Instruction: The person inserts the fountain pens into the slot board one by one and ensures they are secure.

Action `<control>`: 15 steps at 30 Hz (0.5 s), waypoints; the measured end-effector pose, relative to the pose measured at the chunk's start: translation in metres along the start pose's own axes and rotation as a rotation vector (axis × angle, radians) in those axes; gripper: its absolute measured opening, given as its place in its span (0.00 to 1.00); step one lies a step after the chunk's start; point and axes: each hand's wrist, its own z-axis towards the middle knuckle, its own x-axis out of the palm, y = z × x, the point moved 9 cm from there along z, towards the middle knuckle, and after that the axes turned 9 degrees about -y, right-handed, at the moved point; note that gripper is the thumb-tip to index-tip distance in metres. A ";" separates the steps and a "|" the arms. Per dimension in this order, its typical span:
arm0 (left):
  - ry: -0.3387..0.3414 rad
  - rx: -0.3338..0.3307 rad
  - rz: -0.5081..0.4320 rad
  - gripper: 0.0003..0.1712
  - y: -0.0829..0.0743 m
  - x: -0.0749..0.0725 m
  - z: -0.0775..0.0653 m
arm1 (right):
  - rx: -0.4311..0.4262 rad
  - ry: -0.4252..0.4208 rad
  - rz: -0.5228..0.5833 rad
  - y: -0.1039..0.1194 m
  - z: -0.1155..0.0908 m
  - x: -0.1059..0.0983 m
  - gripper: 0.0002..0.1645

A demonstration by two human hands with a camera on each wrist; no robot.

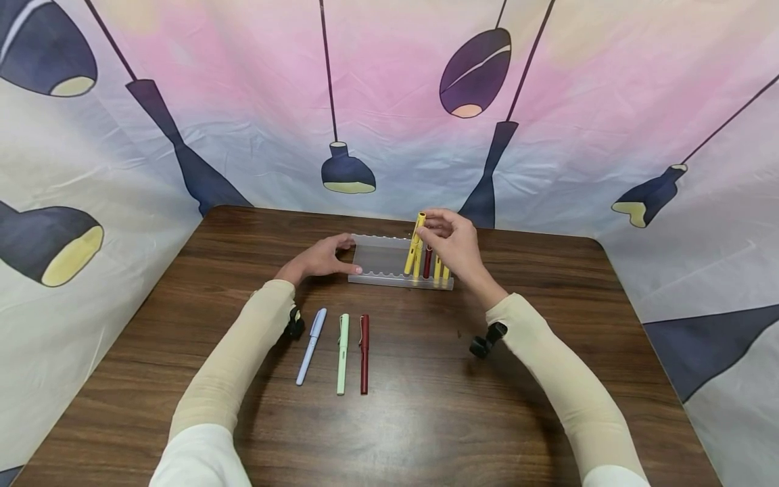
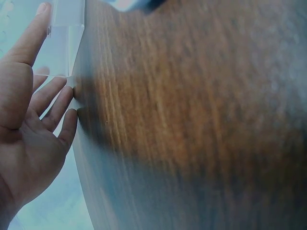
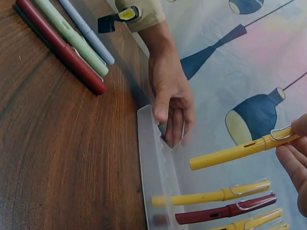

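A clear pen rack (image 1: 382, 258) with notched edges lies near the table's far side. At its left end my left hand (image 1: 322, 258) holds it, thumb on the front edge and fingers round at the back corner. My right hand (image 1: 455, 245) pinches a yellow fountain pen (image 3: 230, 155) by its clipped cap, its barrel end tilted down over the rack. Beside that pen, another yellow pen (image 3: 211, 196), a dark red pen (image 3: 225, 209) and further yellow pens (image 3: 254, 220) lie in the rack's right part.
Closer to me on the wooden table (image 1: 426, 419) lie a light blue pen (image 1: 312, 346), a pale green pen (image 1: 343, 354) and a dark red pen (image 1: 364, 354), set side by side. A lamp-patterned cloth (image 1: 402, 81) hangs behind the table.
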 end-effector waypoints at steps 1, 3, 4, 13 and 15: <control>-0.001 0.000 0.000 0.53 0.000 0.000 0.000 | 0.001 0.000 -0.003 -0.002 0.001 0.001 0.21; -0.002 -0.002 -0.001 0.52 0.001 0.000 0.001 | 0.003 0.000 -0.013 -0.006 0.002 0.002 0.21; -0.003 -0.002 -0.001 0.52 0.001 0.000 0.001 | 0.006 -0.001 -0.016 -0.007 0.002 0.003 0.21; -0.002 0.006 0.005 0.52 0.000 0.000 0.000 | 0.017 0.000 -0.010 -0.020 0.003 0.008 0.21; -0.002 0.004 0.004 0.52 0.000 0.000 0.001 | 0.023 0.002 -0.002 -0.022 0.003 0.009 0.21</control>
